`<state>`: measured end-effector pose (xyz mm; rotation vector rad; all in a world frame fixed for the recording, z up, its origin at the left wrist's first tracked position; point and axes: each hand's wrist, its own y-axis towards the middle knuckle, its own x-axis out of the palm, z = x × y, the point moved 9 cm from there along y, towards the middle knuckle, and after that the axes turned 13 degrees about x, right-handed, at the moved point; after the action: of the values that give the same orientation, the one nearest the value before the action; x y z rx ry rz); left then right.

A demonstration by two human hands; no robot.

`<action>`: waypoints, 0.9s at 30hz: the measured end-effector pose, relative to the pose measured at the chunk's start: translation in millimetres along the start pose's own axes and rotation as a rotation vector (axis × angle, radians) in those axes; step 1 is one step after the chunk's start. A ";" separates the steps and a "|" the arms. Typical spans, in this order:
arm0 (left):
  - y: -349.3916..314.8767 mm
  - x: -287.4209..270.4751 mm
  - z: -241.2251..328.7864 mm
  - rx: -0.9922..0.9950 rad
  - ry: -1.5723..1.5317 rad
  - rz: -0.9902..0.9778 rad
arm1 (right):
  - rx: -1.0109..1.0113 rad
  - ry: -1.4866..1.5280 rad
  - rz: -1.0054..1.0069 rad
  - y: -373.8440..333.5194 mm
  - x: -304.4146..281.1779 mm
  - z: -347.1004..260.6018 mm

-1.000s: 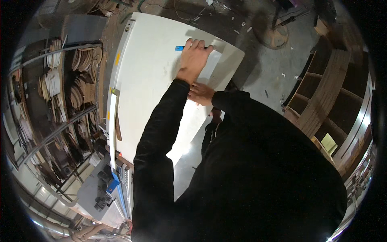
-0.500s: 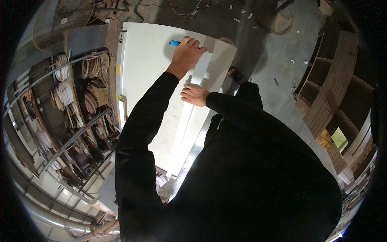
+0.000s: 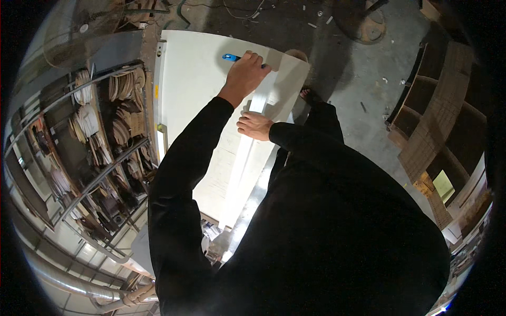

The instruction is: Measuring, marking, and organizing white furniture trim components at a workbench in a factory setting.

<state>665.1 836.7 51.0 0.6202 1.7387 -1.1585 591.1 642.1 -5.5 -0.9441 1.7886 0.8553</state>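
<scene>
A long, pale, straight strip (image 3: pixel 242 160) lies lengthwise on a large white board (image 3: pixel 190 68), near its right edge. My right hand (image 3: pixel 254 126) grips it partway along, fingers bent over its left side. Farther off, close to the strip's far end, my left hand (image 3: pixel 245 76) is closed in a fist. From its left side juts the rounded end of a blue-handled tool (image 3: pixel 230 57); the rest of that tool is hidden inside the hand, so its kind cannot be told.
A spirit level (image 3: pixel 157 89) runs along the board's left side. Beyond it stands a rack (image 3: pixel 105 171) packed with coiled bands and offcuts. To the right, a partitioned wooden frame (image 3: pixel 429 110) rests on the grey floor (image 3: pixel 369 89), where small scraps are scattered.
My left hand has come very slightly toward me, and the blue tool end has shifted a little with it. My right hand keeps its place on the strip.
</scene>
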 end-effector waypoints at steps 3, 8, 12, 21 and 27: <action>6.6 9.7 4.5 0.007 0.070 -0.025 | -0.010 0.013 0.000 2.5 -5.7 0.6; -19.2 9.1 -16.1 -0.213 -0.019 0.148 | 0.005 0.046 -0.044 4.1 -3.6 -3.2; -107.2 30.8 -21.2 -0.688 -0.312 0.364 | -0.001 0.113 -0.132 -1.3 6.2 -2.2; -407.3 238.5 224.8 -1.725 -0.804 0.394 | -0.094 0.122 -0.282 -3.8 -2.4 -10.4; -591.6 302.2 364.8 -2.171 -0.704 0.290 | -0.085 -0.042 -0.401 8.2 7.7 -14.9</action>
<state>213.7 230.9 -8.9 -0.7833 1.2144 0.9046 575.8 631.4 -6.2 -1.2770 1.4653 0.6909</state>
